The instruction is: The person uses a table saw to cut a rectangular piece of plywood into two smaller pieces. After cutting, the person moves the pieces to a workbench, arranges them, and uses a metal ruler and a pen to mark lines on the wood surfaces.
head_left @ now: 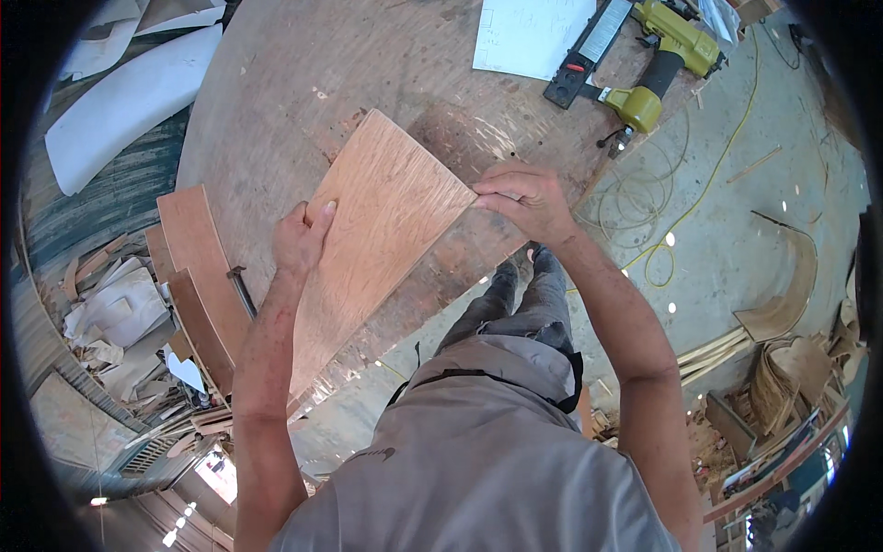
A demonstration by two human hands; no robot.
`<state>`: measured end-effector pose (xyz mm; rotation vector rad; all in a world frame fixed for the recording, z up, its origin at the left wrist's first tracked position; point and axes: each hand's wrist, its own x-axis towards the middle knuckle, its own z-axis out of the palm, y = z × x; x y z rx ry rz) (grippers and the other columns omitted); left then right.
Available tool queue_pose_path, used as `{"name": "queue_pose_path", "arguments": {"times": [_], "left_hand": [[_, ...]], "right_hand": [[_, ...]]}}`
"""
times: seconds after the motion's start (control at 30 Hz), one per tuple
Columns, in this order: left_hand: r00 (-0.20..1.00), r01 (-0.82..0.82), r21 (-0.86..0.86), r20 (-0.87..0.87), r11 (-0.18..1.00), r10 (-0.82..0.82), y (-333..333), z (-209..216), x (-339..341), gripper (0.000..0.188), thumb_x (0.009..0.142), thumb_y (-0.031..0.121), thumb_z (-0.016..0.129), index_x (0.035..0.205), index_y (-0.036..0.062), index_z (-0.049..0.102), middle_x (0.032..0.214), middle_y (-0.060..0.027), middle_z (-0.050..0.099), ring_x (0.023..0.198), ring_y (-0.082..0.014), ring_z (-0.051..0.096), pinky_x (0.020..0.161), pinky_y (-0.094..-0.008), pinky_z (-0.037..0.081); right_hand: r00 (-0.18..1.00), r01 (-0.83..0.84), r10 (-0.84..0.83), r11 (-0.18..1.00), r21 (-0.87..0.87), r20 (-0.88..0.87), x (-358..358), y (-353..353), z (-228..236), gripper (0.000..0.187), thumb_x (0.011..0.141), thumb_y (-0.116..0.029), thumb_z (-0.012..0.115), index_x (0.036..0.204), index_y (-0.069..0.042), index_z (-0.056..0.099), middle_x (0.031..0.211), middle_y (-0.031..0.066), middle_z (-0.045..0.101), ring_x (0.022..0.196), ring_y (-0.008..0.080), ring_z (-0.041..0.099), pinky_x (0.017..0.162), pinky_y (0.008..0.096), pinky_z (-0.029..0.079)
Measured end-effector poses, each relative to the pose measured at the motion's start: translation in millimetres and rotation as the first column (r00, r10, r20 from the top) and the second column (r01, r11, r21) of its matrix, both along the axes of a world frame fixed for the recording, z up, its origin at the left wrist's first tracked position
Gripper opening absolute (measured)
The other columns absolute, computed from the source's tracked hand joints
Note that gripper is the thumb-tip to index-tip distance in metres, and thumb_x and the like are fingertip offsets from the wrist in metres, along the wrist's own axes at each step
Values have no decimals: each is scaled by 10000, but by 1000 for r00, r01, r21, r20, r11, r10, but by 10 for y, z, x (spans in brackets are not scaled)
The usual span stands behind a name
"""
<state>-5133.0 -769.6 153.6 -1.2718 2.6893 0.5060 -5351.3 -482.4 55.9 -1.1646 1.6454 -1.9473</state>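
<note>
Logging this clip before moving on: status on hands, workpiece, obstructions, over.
Left hand gripping left edge of wooden panel; right hand pinching its right corner. Panel over workbench. Yellow-green nail gun at bench's far right, clear of panel.

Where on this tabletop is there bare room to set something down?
The widest bare patch of tabletop lies left of the white paper, beyond the wooden board; a narrower strip borders the board's near edge. Crowded: the upper right, with paper and green nail gun.
</note>
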Motion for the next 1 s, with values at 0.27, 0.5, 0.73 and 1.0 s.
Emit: {"name": "queue_pose_path", "arguments": {"times": [0.27, 0.5, 0.73, 1.0], "left_hand": [[1000, 7, -32, 0, 999, -7, -38, -56, 26, 546, 856, 547, 657, 823, 2, 658, 646, -133, 621, 596, -229, 592, 599, -374, 467], [1000, -4, -44, -9, 999, 4, -20, -35, 26, 555, 855, 565, 645, 806, 12, 658, 646, -141, 617, 594, -239, 589, 598, -380, 466], [1000, -12, -46, 25, 999, 13, 11, -13, -43, 567, 849, 581, 642, 795, 17, 662, 654, -143, 624, 603, -267, 601, 603, -395, 472], [1000, -4, -13, 27, 1000, 5, -8, -43, -34, 572, 832, 595, 658, 825, 25, 704, 691, -140, 666, 645, -246, 645, 615, -377, 488]], "right_hand": [[1000, -6, 6, 1000, 8, 0, 43, 9, -55, 187, 765, -46, 794, 941, -28, 733, 915, 84, 690, 833, 205, 676, 714, 298, 538], [995, -47, 48, 999, 11, -88, -19, 1, -31, 184, 779, -43, 779, 947, -20, 706, 925, 85, 682, 846, 218, 676, 725, 310, 543], [992, -71, 77, 996, 60, -101, -47, 61, 54, 172, 802, -22, 752, 967, -15, 705, 952, 99, 682, 860, 229, 680, 735, 307, 545], [956, 96, -130, 986, 136, 264, 264, 116, 147, 210, 826, -62, 744, 1015, 21, 704, 999, 111, 695, 906, 192, 674, 774, 305, 542]]}}
